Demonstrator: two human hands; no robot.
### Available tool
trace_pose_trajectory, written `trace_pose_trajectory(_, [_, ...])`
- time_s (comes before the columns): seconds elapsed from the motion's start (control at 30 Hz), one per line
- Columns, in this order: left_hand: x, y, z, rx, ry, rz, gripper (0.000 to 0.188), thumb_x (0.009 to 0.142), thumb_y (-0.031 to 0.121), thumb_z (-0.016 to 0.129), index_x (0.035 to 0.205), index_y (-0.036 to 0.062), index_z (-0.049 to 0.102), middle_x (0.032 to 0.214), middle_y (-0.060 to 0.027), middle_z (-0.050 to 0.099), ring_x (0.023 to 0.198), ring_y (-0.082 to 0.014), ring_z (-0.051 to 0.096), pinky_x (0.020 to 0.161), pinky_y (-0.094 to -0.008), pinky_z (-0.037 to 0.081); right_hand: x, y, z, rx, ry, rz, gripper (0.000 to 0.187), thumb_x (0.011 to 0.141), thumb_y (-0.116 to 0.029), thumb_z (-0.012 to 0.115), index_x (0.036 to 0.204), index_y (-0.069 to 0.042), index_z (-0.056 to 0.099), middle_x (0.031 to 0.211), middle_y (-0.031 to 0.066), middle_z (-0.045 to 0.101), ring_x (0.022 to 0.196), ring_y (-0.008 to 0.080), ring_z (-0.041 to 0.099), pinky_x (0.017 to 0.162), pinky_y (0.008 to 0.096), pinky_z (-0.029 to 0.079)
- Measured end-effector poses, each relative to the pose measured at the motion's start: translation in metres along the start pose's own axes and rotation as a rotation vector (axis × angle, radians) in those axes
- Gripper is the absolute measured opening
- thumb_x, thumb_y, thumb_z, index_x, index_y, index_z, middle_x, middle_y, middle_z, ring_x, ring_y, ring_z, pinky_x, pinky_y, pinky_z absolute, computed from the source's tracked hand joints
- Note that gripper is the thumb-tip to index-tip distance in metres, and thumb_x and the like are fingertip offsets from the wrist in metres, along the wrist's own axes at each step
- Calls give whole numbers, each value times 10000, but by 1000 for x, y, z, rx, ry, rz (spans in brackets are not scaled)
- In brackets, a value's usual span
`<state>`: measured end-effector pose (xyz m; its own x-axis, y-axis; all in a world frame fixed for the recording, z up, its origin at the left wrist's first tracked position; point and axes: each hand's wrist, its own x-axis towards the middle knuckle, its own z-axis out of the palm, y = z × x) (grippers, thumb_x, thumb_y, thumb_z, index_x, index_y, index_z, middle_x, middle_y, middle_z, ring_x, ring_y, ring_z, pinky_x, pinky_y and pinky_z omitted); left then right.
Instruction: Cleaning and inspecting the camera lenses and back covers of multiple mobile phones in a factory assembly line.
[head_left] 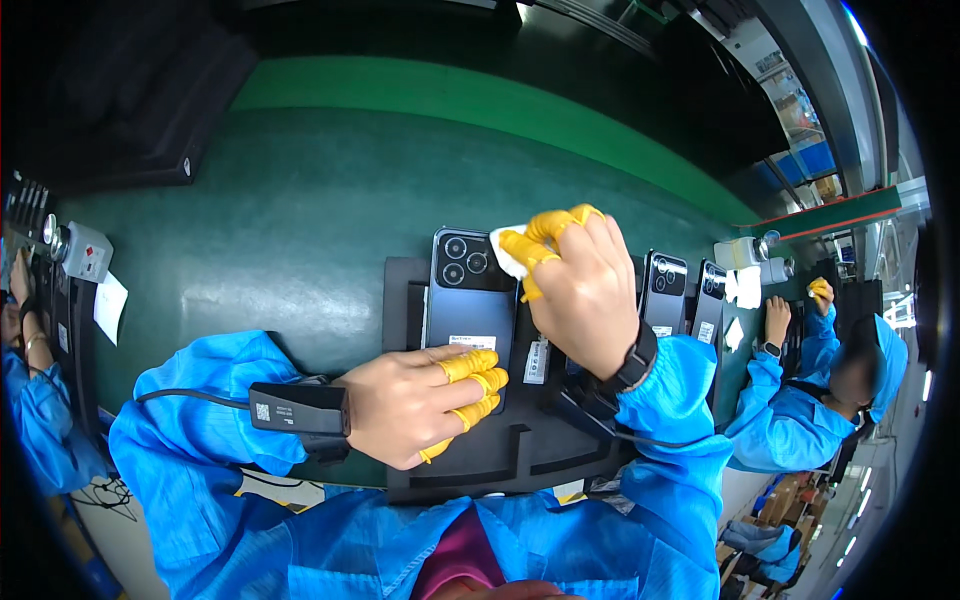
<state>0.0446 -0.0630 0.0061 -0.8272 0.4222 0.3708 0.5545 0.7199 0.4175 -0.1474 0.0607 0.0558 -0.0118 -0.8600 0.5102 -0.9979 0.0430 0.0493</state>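
A blue-grey smartphone (470,305) lies back up on a black foam tray (405,300), its camera block at the far end. My left hand (415,400), with yellow finger cots, is closed over the phone's lower part and grips it; that end is partly hidden. In my right hand (585,275), also in yellow finger cots, a white wipe (508,255) is pinched at the phone's upper right edge beside the cameras. Right of this hand, two more smartphones, one nearer (664,285) and one farther right (709,295), lie back up.
A green mat (280,220) covers the bench. At the left stand a white bottle (88,252) and a sheet of paper (110,308). White wipes (743,287) and containers (738,252) lie at the right, near a co-worker in blue (800,425). Another person's arm (30,330) shows far left.
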Motion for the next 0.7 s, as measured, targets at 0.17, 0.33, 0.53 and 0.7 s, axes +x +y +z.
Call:
trace_pose_trajectory(0.17, [-3,3,-2,13,25,-16,524,651,218,663,1150,64,696,1180,-54,653,1199,-256,601,1101,-385,431,-25,-25,-30,56,-210,87,109,580,-55,696,673,-12,657,898,106,613,770,284,536,698,405,434])
trace_pose_trajectory(0.33, [-3,3,-3,9,9,-2,510,640,223,660,1122,63,705,1129,-48,658,1156,-250,621,1088,-385,450,-15,-34,-14,101,-44,-20,238,634,-83,668,850,3,717,929,98,604,801,265,540,722,402,437])
trace_pose_trajectory(0.53, [-2,5,3,-1,62,-21,512,650,215,656,1137,63,697,1153,-48,658,1157,-241,621,1086,-381,451,-22,-23,-26,-36,-168,-97,251,624,-102,675,847,6,717,895,96,574,832,270,543,722,395,425])
trace_pose_trajectory(0.7, [-2,5,0,38,56,-5,518,657,206,659,1152,55,687,1178,-57,653,1180,-253,610,1089,-381,448,-16,-15,-29,-88,-84,-10,170,617,-39,691,783,-6,710,884,100,604,793,276,546,705,408,432])
